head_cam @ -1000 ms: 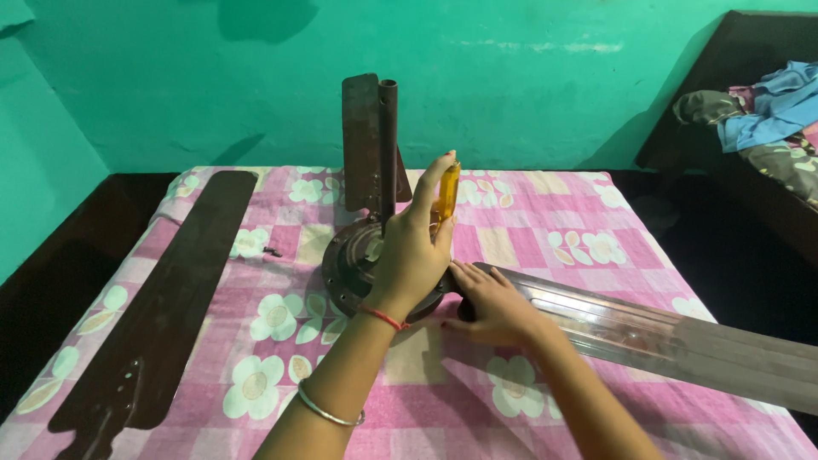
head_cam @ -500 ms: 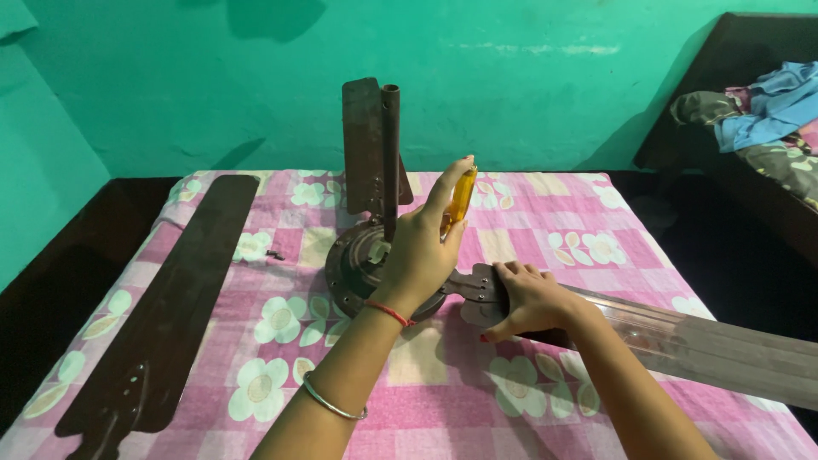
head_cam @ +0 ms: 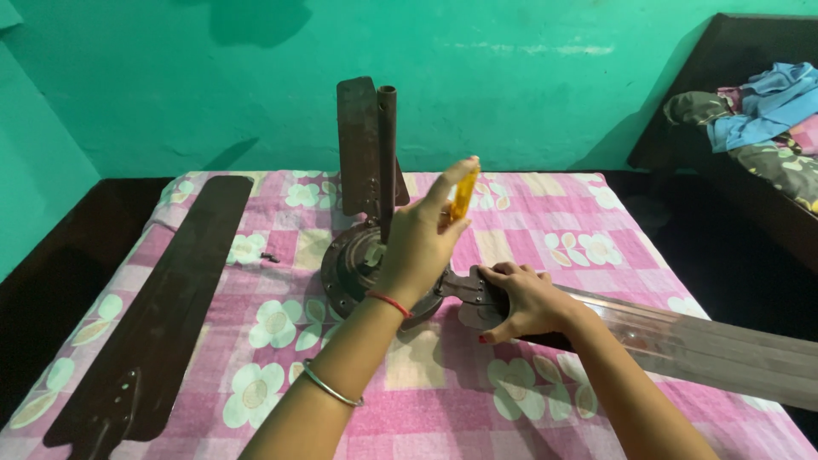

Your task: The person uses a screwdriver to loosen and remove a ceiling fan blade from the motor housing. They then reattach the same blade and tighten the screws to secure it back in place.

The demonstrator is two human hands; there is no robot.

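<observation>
— What do the hands grip?
— The left hand (head_cam: 423, 243), risen off the fan motor (head_cam: 362, 266), pinches a yellow-handled screwdriver (head_cam: 463, 192); the right hand (head_cam: 521, 300) presses the fan blade (head_cam: 682, 341) mount.
— Room?
— Open pink bedspread (head_cam: 443, 383) in front; a loose blade (head_cam: 158, 315) lines the left edge.

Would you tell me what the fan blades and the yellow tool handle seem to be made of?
The loose blade looks like dark-painted sheet metal: thin, flat, matte. The blade under the right hand has a glossy sheen, probably metal too. The tool handle in the left hand looks like translucent yellow plastic.
</observation>
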